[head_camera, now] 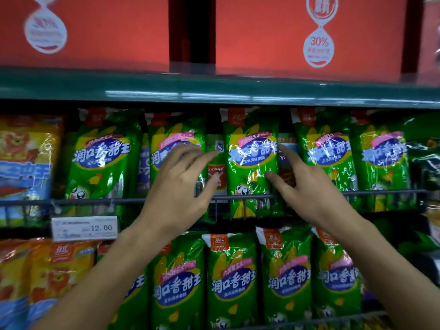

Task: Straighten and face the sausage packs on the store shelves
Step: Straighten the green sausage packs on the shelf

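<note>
We are finding the task partly done: both the left hand (177, 184) and the right hand (307, 184) are reaching, fingers spread and apparently grasping nothing, toward the middle green pack (251, 160) on the upper wire shelf (95, 201), where gaps are showing turned packs behind.

Dark gaps flank the middle green sausage pack (252, 160); the wire rail (238, 197) along the shelf's front edge bars the packs' lower halves.
</note>
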### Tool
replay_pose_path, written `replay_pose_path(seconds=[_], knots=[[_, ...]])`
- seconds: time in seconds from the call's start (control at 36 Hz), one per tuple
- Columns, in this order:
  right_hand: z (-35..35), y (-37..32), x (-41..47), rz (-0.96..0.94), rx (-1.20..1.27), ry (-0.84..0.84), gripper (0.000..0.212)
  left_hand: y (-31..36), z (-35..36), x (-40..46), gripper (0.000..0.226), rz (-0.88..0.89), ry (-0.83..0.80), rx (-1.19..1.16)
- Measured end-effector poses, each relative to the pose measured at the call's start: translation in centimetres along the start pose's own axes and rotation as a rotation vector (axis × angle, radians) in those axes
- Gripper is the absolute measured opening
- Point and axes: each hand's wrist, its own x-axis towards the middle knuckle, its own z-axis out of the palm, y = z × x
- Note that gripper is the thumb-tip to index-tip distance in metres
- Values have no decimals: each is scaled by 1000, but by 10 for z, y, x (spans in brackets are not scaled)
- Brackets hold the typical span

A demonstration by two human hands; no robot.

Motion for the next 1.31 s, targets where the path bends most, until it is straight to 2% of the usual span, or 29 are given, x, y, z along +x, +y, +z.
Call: replay_pose_path(seconds=[0.14,0.22,0.33,0.44,0.64,0.89,1.11,1.22,1.31], knots=[[-8,7,11,-13,143,-75,76,19,4,17,59,-79,-173,12],[-4,10,9,-36,192,-40,77,24,13,19,68,-119,-305,37],[1,10,9,-38,227,16,78,24,19,16,67,-98,-196,53],[4,5,10,-52,234,0,80,18,25,17,65,-54,-104,89],[5,7,6,-48,141,-61,82,10,23,10,66,-115,-139,40],[15,17,9,-92,146,26,80,14,22,13,63,-154,-135,17],[8,13,8,-125,80,11,76,15,25,11,59,-113,-116,49],[-12,30,-7,-211,277,207,56,20,27,14,57,-23,23,63],[-37,55,-22,-259,266,434,40,40,28,17,49,69,130,-16]])
